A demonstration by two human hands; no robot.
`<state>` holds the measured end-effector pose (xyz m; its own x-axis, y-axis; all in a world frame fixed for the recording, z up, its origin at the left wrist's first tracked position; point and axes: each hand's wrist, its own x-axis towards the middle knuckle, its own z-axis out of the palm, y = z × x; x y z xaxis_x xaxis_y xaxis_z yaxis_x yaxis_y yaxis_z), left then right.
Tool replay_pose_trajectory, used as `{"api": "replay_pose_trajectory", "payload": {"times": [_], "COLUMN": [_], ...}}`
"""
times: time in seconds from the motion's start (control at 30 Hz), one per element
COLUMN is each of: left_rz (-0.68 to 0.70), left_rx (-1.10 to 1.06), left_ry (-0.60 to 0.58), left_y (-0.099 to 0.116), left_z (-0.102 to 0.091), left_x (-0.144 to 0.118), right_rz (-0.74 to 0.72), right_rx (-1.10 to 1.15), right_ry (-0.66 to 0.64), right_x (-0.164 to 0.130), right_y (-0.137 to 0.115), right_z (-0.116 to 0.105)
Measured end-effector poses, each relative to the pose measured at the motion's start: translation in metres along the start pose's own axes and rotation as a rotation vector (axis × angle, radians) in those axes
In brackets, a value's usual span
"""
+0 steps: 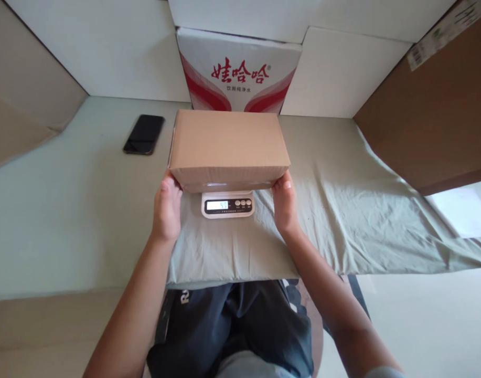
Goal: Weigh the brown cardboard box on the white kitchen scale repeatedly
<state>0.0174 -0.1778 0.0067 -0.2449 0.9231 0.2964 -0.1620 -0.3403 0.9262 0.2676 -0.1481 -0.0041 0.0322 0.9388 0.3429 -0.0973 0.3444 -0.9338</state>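
Observation:
A brown cardboard box is over a small white digital scale, whose lit display and row of buttons show in front of it. Whether the box rests fully on the scale cannot be seen, as it covers the weighing platform. My left hand grips the box's near left corner, fingers tucked under or behind it. At the near right corner my right hand holds the box the same way. Fingertips of both hands are partly hidden by the box.
A black phone lies on the pale green cloth to the left. Behind the box stands a white and red printed carton. Large brown cardboard rises on the right, and another brown panel on the left.

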Motion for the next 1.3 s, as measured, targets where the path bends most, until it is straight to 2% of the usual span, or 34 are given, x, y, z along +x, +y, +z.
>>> {"api": "replay_pose_trajectory", "payload": {"times": [0.2, 0.47, 0.7, 1.0, 1.3], "left_rz": [0.030, 0.056, 0.025, 0.021, 0.008], "left_rx": [0.010, -0.006, 0.002, 0.028, 0.059], "left_ry": [-0.031, -0.061, -0.075, -0.074, -0.060], "left_y": [-0.002, -0.006, -0.005, 0.001, 0.004], "left_z": [-0.006, -0.013, -0.011, -0.006, -0.003], "left_x": [0.001, 0.001, -0.001, -0.002, -0.004], "right_rz": [0.031, 0.028, 0.008, -0.012, -0.040], "right_rx": [-0.007, 0.026, 0.017, 0.043, -0.032], "right_ry": [0.016, 0.013, 0.006, -0.004, -0.031], "right_x": [0.003, 0.005, 0.005, 0.001, 0.008], "right_y": [0.011, 0.011, 0.014, 0.000, 0.007], "right_z": [-0.007, -0.008, -0.008, 0.000, -0.001]}}
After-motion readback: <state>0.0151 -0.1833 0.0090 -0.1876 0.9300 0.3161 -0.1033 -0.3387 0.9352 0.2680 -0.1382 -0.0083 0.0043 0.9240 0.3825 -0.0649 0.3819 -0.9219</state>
